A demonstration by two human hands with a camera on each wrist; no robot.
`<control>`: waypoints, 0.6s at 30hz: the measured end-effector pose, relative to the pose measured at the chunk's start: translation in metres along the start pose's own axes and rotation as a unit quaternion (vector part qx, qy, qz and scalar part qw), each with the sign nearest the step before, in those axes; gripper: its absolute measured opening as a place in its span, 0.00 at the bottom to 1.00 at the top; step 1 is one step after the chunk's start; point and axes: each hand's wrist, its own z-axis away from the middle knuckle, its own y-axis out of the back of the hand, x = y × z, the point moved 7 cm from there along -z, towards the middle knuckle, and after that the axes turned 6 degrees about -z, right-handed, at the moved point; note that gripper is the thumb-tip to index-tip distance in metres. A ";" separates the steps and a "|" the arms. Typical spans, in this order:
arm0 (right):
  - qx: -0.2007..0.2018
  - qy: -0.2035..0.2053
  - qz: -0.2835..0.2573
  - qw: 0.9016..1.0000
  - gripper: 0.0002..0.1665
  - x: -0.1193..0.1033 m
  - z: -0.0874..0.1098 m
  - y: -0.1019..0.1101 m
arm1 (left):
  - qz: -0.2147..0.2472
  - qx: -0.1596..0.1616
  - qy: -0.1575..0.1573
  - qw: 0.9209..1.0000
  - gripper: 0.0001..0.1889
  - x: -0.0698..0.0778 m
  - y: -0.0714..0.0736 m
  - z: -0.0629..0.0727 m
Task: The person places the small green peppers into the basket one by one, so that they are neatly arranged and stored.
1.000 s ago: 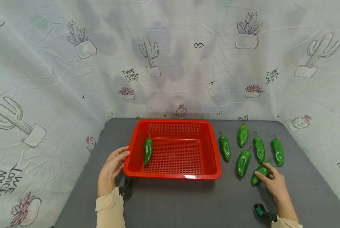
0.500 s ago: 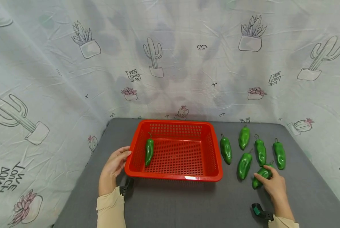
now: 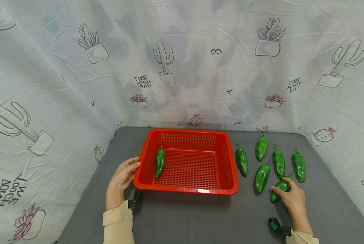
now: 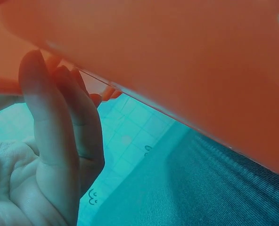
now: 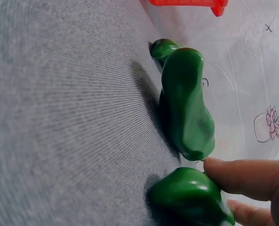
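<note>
My left hand [image 3: 122, 176] holds the left rim of a red plastic basket [image 3: 185, 190]. In the left wrist view, its bent fingers [image 4: 54, 122] reach up against the basket wall [image 4: 201, 70]. One long green pepper [image 3: 159, 163] lies inside the basket, along its left side. Over on the right, my right hand [image 3: 294, 200] pinches a green pepper [image 3: 279, 192] between thumb and fingers, low at the grey table surface. The right wrist view has this pepper [image 5: 189, 190] near the bottom, with a fingertip at its upper side.
Several more green peppers lie between basket and right table side: one by the basket [image 3: 241, 161], one nearest the held pepper [image 3: 262, 178], others farther back, such as the rightmost pepper [image 3: 299, 166]. A patterned white curtain [image 3: 194, 67] rises behind the grey table [image 3: 185, 220].
The head view has shifted slightly. My right hand stays at the same pepper, with only a slight shift of the hand. My left hand has kept its place on the basket rim.
</note>
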 end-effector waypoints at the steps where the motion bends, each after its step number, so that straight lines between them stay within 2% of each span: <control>1: -0.001 -0.001 -0.001 1.000 0.44 0.000 0.000 0.000 | -0.001 0.001 -0.001 1.000 0.10 0.000 0.000 0.000; 9: -0.002 -0.003 0.004 1.000 0.43 0.000 0.002 0.001 | 0.003 -0.010 -0.010 1.000 0.10 0.000 -0.001 -0.001; 13: -0.006 -0.009 -0.007 1.000 0.43 0.002 0.004 0.002 | 0.007 -0.018 -0.021 1.000 0.10 0.000 -0.002 -0.001; 18: -0.009 -0.015 -0.032 0.999 0.43 0.004 0.006 0.002 | 0.004 -0.017 -0.019 1.000 0.09 0.000 -0.002 -0.001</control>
